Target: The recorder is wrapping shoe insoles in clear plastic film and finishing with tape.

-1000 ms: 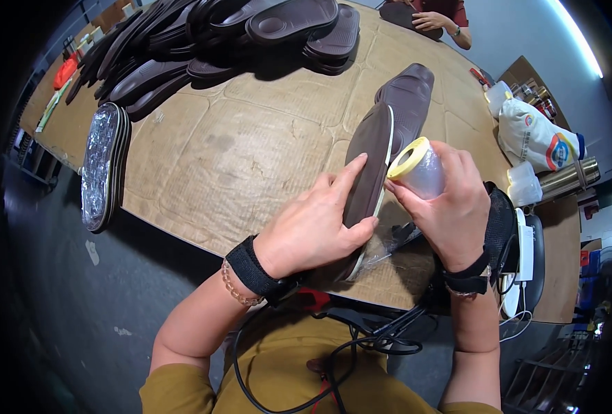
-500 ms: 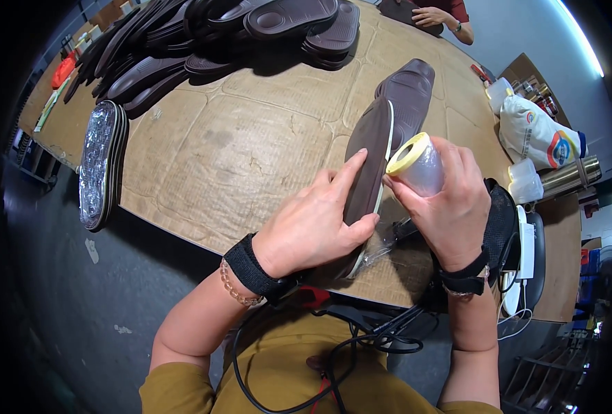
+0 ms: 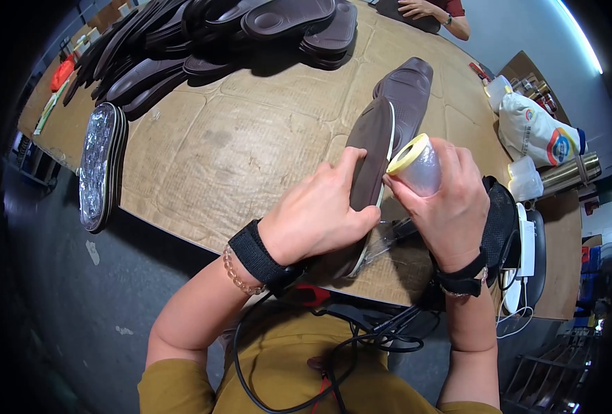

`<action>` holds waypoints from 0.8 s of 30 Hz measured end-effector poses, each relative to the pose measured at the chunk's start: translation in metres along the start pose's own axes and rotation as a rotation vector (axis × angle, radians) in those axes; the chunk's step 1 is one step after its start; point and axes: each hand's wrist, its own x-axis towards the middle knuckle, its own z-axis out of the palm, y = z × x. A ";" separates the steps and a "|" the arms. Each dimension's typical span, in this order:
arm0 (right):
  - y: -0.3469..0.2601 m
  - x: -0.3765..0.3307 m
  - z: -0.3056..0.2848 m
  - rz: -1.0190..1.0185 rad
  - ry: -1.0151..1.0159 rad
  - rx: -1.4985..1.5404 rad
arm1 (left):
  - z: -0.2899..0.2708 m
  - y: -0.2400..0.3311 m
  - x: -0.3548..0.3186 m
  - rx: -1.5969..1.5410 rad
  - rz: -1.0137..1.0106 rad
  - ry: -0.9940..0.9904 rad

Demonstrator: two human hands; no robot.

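Observation:
My left hand [image 3: 316, 207] grips a dark brown shoe sole [image 3: 370, 145] with a pale edge, tilted up on its side over the table's near edge. Its thumb presses the near face and the fingers lie along the brown side. A roll of clear film [image 3: 423, 172] with a yellow core is wrapped in my right hand [image 3: 454, 217], held close against the sole's pale edge. Loose clear film [image 3: 382, 243] hangs below, between the sole and my right hand. Just beyond lie more brown soles [image 3: 409, 86], stacked.
A large pile of brown soles [image 3: 288, 21] fills the far left. At the left edge stands a film-wrapped stack of soles [image 3: 95, 165]. On the right are a white bag [image 3: 537, 131], a metal flask [image 3: 571, 176] and a power strip [image 3: 526, 241]. Another person's hand [image 3: 416, 8] rests far off.
My left hand has shifted slightly and its index finger is now more bent on the sole. My right hand and the roll have barely moved.

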 end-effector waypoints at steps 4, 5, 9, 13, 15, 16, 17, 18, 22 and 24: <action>0.001 -0.001 -0.001 0.007 -0.008 0.016 | -0.002 0.004 0.011 -0.028 -0.022 -0.011; 0.001 -0.001 0.000 0.006 -0.009 0.016 | -0.003 0.005 0.012 -0.025 -0.023 -0.011; 0.002 -0.001 -0.001 0.004 -0.009 0.018 | -0.004 0.009 0.016 0.040 -0.009 0.019; 0.002 0.000 -0.001 0.005 -0.006 0.034 | -0.006 0.009 0.021 0.076 0.015 0.056; 0.001 0.001 -0.001 0.013 -0.010 0.040 | -0.007 0.010 0.022 0.099 0.008 0.055; 0.001 0.001 -0.001 0.014 -0.014 0.034 | -0.007 0.011 0.022 0.120 0.001 0.054; 0.001 0.001 -0.001 0.015 -0.017 0.029 | -0.007 0.011 0.022 0.121 0.001 0.053; 0.002 0.001 -0.001 0.016 -0.017 0.029 | -0.008 0.011 0.022 0.125 0.000 0.054; 0.010 0.004 -0.003 -0.023 -0.054 0.061 | 0.001 0.001 0.023 0.039 0.098 0.133; 0.016 0.004 -0.003 -0.056 -0.057 0.082 | 0.004 -0.003 0.022 0.006 0.118 0.141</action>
